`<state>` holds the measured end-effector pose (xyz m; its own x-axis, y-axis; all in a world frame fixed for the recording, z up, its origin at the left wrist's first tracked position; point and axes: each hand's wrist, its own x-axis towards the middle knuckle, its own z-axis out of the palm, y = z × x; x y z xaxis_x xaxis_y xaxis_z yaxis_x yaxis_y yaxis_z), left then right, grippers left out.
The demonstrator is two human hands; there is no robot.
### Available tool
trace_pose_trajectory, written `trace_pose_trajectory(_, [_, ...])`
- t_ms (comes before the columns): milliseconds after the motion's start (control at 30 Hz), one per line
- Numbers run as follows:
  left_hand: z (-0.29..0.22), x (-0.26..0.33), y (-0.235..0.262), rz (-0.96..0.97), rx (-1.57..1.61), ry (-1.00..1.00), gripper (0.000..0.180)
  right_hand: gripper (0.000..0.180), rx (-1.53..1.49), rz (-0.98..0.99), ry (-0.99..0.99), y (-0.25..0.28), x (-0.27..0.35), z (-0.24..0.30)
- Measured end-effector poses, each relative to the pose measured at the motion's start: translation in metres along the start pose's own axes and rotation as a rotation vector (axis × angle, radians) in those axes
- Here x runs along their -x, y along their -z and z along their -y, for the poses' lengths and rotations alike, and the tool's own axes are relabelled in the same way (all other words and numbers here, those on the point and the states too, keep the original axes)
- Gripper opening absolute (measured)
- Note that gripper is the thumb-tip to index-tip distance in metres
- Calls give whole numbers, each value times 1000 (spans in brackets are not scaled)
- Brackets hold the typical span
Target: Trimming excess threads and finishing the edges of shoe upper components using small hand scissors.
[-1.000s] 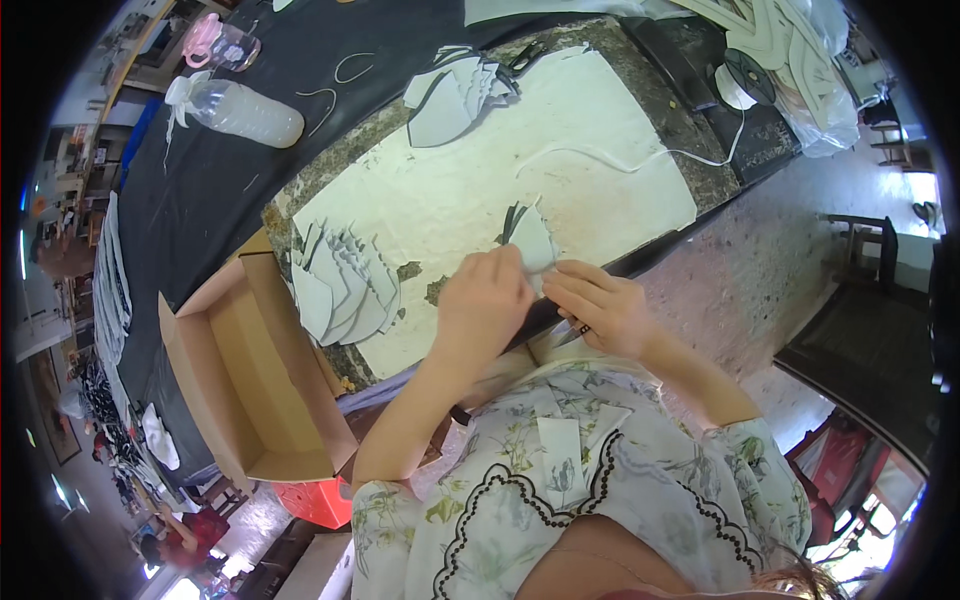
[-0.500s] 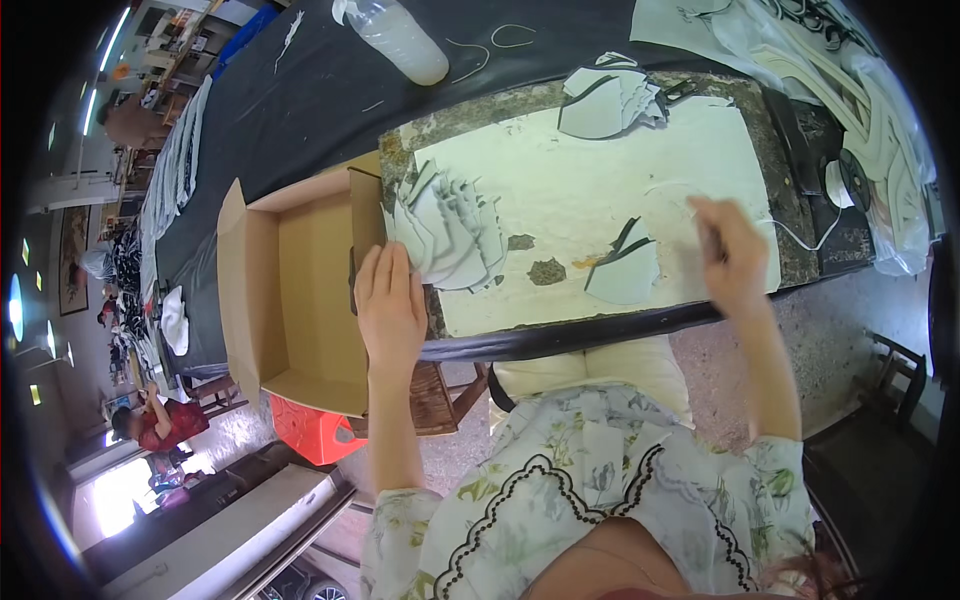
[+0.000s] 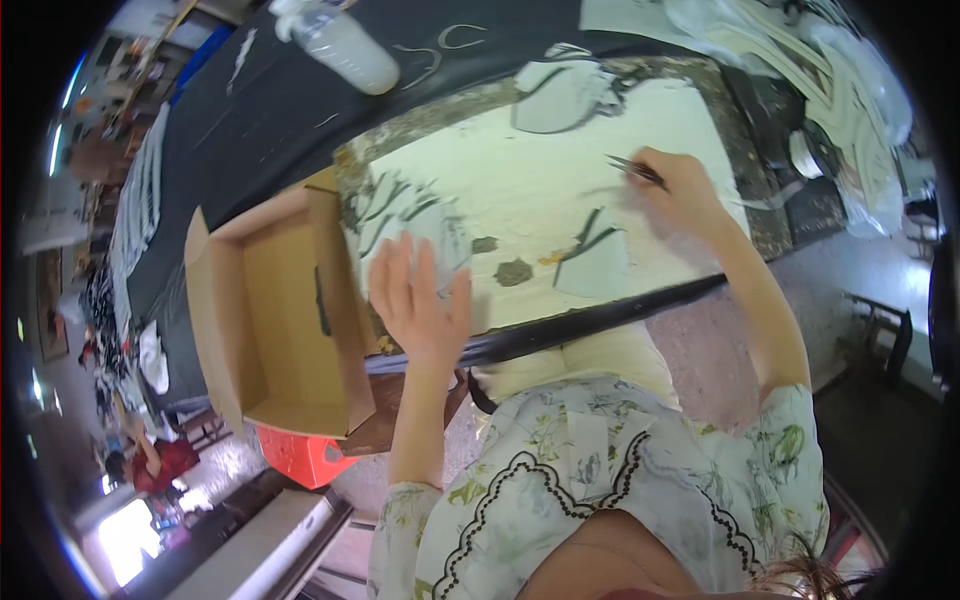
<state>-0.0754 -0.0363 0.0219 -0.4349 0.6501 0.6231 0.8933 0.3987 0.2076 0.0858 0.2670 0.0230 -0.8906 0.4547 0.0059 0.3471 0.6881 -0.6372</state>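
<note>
My left hand has its fingers spread over the near part of a stack of pale grey cut pieces with dark edging. Whether its fingertips touch the stack I cannot tell. In my right hand, closed in a pinch, is a slim dark pointed tool resembling tweezers, its tip aimed left above the white sheet. Between my hands lies a single group of pale pieces with black strips. Another pile of pale, dark-edged pieces sits at the far side of the sheet.
An open cardboard box stands left of the work board, above a red plastic stool. A clear bottle and cord scraps lie on the black table cover. At right are a thread spool and cream strips in plastic.
My left hand has shifted from the stack's left edge onto its front, fingers spreading. My right hand has moved left over the sheet, the dark tool now visible. The whole view has shifted slightly.
</note>
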Motion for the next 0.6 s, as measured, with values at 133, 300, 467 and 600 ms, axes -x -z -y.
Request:
trace_pose_trajectory(133, [-59,6,-11,126,362,-199,35,11,-577,106,71,-1,-12,60])
trace_pose_trajectory(300, [-82,-2,-30,290,510,-257,26,15,-607,31,-27,19,-4,58])
trace_pose_trajectory(467, [-91,-41,-35,375,1281,690,9,14,-778,132,-83,10,18,77])
trace_pose_trajectory(600, [-88,-52,-31,387,1327,742,10,14,-722,201,-64,6,21,76])
